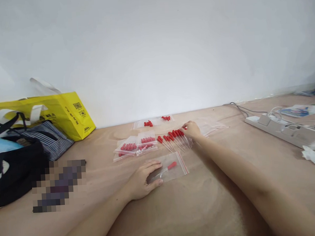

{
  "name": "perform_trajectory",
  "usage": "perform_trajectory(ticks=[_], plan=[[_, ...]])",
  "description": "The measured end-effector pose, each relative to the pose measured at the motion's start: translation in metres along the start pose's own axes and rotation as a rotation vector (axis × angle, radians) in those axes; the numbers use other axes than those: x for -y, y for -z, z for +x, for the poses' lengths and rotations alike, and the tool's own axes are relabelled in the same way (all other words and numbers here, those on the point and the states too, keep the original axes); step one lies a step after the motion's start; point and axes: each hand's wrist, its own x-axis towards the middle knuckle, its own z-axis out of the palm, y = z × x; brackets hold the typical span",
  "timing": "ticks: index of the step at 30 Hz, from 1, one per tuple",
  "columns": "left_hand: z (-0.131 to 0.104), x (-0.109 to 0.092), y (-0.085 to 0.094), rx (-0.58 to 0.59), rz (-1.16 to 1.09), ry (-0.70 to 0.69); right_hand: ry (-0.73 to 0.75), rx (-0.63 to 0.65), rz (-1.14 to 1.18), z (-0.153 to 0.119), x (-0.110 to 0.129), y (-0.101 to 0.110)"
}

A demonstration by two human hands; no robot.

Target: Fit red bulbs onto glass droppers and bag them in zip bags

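A clear zip bag (181,162) lies on the table (204,207) with one red-capped dropper (172,165) inside. My left hand (146,178) rests on the left end of this bag, thumb and fingers apart. Further back, several droppers with red bulbs (171,136) lie side by side, their clear stems pointing toward me. At the right end of that row is my right hand (191,129), fingers closed at a red bulb; the fingertips partly hide what they grip. Left of the row, filled zip bags (128,147) with red-capped droppers overlap one another.
More bags with red bulbs (148,123) lie near the wall. Flat clear bags (209,125) are beyond my right hand. A white power strip (285,130) with cables is at right. A yellow bag (78,115), striped pouch (47,138) and black bag (23,171) stand left.
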Motion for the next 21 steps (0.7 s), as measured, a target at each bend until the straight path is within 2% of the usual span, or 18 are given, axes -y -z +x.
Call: perform_trajectory(ticks=[3, 7, 12, 15, 21], plan=[[0.000, 0.001, -0.001, -0.006, -0.007, -0.009, -0.047, 0.023, 0.121, 0.001, 0.001, 0.007], [0.000, 0.001, -0.001, 0.005, 0.015, 0.000, -0.056, 0.056, 0.341, -0.005, 0.002, 0.026], [0.000, 0.000, 0.000, 0.010, 0.045, 0.007, -0.088, -0.016, 0.663, -0.041, -0.003, 0.045], [0.001, 0.001, 0.000, 0.005, 0.050, 0.011, -0.157, -0.001, 0.883, -0.069, -0.007, 0.042], [0.001, 0.002, -0.001, -0.014, 0.009, -0.003, -0.289, -0.025, 0.956, -0.097, -0.009, 0.023]])
